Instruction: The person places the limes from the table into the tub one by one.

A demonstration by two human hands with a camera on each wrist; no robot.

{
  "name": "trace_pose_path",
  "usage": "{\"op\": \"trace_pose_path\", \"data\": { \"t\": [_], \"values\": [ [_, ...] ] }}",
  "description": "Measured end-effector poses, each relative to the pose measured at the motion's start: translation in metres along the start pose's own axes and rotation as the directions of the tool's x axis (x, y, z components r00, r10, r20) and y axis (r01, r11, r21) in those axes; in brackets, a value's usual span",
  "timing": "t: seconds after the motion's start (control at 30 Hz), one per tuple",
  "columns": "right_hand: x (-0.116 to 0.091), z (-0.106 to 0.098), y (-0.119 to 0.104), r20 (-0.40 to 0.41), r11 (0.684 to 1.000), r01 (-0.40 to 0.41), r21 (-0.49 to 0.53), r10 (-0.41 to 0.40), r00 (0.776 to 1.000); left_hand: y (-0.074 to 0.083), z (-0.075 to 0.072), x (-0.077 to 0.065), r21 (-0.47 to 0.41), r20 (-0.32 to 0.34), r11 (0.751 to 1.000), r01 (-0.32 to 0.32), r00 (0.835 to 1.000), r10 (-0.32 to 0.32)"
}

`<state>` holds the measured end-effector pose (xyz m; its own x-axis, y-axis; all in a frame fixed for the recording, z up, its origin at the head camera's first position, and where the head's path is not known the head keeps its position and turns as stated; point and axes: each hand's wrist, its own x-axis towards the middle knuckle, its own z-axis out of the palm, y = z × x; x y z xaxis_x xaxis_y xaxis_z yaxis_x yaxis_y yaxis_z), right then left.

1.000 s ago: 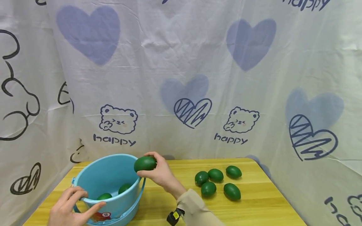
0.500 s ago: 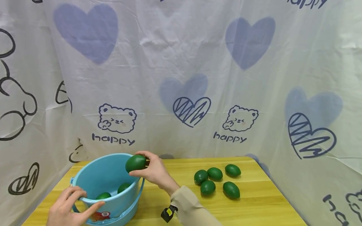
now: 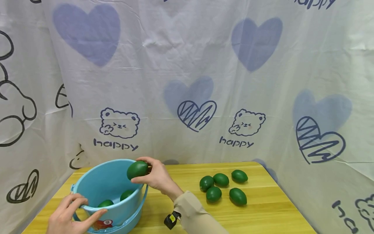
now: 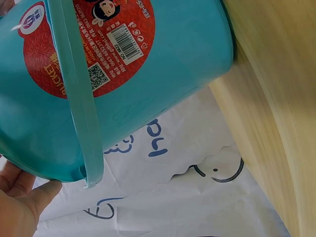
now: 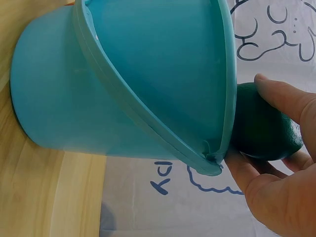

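My right hand (image 3: 157, 178) holds a dark green oval fruit (image 3: 137, 170) between thumb and fingers, over the right side of the rim of a light blue bucket (image 3: 125, 213). In the right wrist view the held fruit (image 5: 264, 123) shows just beyond the rim. My left hand (image 3: 65, 216) grips the bucket's near left rim. Two fruits of the same kind lie inside, one on the left (image 3: 105, 203) and another farther right (image 3: 126, 195). A red label (image 4: 118, 44) is on the bucket's outer wall, partly covered by the handle (image 4: 81, 94) in the left wrist view.
Several more green fruits (image 3: 214, 194) lie grouped on the wooden table (image 3: 175, 213), right of the bucket. A white cloth (image 3: 163, 52) printed with hearts and bears hangs behind the table and along the sides. A black strap (image 3: 172, 219) is at my right wrist.
My right hand has moved left with the fruit, from the bucket's right edge to farther over its opening. The left hand stays on the rim.
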<state>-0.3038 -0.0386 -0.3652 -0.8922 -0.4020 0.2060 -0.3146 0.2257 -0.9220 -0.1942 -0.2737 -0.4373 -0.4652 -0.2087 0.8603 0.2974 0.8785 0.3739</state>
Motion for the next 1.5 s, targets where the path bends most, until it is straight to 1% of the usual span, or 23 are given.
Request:
{"op": "trace_pose_path", "data": {
  "t": [0.17,0.23,0.47,0.57,0.7,0.8,1.07,1.3,1.5],
  "values": [
    [0.002,0.001,-0.001,-0.002,1.000,0.009,0.007,-0.009,1.000,0.000,0.000,0.001,-0.017,-0.014,1.000,-0.006,1.000,0.005],
    [0.001,0.000,-0.001,-0.002,1.000,0.012,0.018,-0.012,1.000,0.000,0.000,0.001,-0.009,-0.013,1.000,-0.004,1.000,0.004],
    [0.000,0.000,-0.001,0.005,1.000,0.003,0.021,-0.003,1.000,0.003,-0.001,0.001,0.028,0.007,0.999,0.044,0.999,-0.044],
    [0.000,0.001,-0.002,0.006,0.999,0.007,0.047,-0.008,1.000,0.004,-0.002,0.001,0.040,0.013,0.997,0.060,0.998,-0.060],
    [-0.001,0.001,-0.002,0.011,0.997,0.011,0.081,-0.011,1.000,0.005,-0.002,0.002,0.045,0.006,0.997,0.056,0.998,-0.056],
    [-0.001,0.001,-0.001,0.009,0.997,0.008,0.079,-0.009,1.000,0.004,-0.002,0.001,0.030,-0.004,0.999,0.037,0.999,-0.037],
    [-0.002,0.001,0.003,-0.012,0.995,0.021,0.094,-0.020,1.000,0.003,-0.003,0.000,-0.003,0.003,1.000,0.016,1.000,-0.016],
    [-0.004,-0.001,0.008,-0.031,0.990,0.072,0.119,-0.069,0.997,0.005,-0.003,-0.001,0.022,0.010,0.999,0.038,0.999,-0.038],
    [-0.006,-0.006,0.009,-0.048,0.989,0.093,0.111,-0.088,0.995,0.005,-0.003,0.001,0.013,0.008,0.999,0.037,0.999,-0.037]
  ]
}}
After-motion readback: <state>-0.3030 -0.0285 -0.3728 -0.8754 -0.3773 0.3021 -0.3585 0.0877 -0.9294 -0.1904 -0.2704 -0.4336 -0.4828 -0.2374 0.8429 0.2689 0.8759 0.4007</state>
